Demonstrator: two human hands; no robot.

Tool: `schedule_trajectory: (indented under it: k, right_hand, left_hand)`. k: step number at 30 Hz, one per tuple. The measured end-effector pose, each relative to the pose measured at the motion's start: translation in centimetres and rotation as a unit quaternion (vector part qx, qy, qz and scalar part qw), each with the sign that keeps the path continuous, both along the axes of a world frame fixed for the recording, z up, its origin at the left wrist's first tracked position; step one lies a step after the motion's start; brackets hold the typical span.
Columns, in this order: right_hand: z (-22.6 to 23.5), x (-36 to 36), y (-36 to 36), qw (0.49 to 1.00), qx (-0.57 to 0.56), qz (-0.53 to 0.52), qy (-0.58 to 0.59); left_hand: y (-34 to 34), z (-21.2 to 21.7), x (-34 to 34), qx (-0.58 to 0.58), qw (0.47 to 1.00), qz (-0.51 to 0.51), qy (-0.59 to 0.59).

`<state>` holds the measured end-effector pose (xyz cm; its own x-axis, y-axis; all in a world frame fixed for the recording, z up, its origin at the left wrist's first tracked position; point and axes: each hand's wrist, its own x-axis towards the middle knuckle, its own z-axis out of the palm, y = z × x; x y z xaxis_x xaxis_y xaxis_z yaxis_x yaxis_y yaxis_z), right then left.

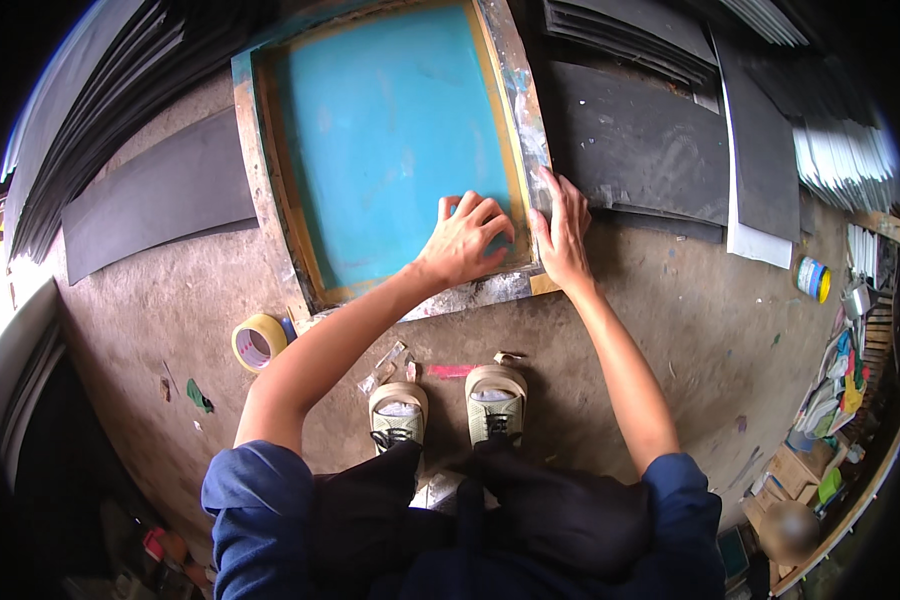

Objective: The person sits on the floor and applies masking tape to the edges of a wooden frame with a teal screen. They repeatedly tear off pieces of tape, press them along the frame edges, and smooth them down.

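A wooden printing frame [255, 190] with a turquoise mesh screen [390, 130] lies flat on the concrete floor in front of me. My left hand [467, 238] presses on the screen's near right corner, fingers curled down against the mesh. My right hand [562, 232] lies flat over the frame's right edge at that same corner, fingers spread and pointing away from me. Neither hand holds a loose object. My two shoes [448, 405] stand just below the frame.
A roll of yellow tape [258, 341] lies left of my feet, with torn tape scraps [390, 362] beside it. Dark foam sheets lie to the left [160, 190] and right [650, 140], with stacks behind. Another tape roll [813, 278] and clutter sit far right.
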<state>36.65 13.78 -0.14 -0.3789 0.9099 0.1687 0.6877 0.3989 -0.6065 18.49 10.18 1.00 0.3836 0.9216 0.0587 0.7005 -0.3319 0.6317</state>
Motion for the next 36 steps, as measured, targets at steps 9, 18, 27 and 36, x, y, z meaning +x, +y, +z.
schedule_trajectory:
  k: [9, 18, 27, 36]
  right_hand:
    - [-0.5, 0.2, 0.0, 0.999, 0.019, -0.001, 0.029]
    - [2.4, -0.5, 0.3, 0.97, 0.159, 0.077, -0.164]
    - [5.3, -2.1, 1.4, 0.884, 0.099, 0.327, -0.319]
    - [3.4, -7.8, 0.3, 0.894, 0.056, 0.385, -0.222]
  left_hand:
    - [0.5, -0.4, 2.6, -0.026, 0.996, 0.074, 0.04]
    - [-3.9, 1.1, -5.7, -0.007, 0.998, 0.062, -0.016]
    - [-17.3, 3.1, -16.0, 0.008, 0.867, 0.497, 0.025]
    - [-18.9, 0.3, -15.9, -0.214, 0.777, 0.509, -0.304]
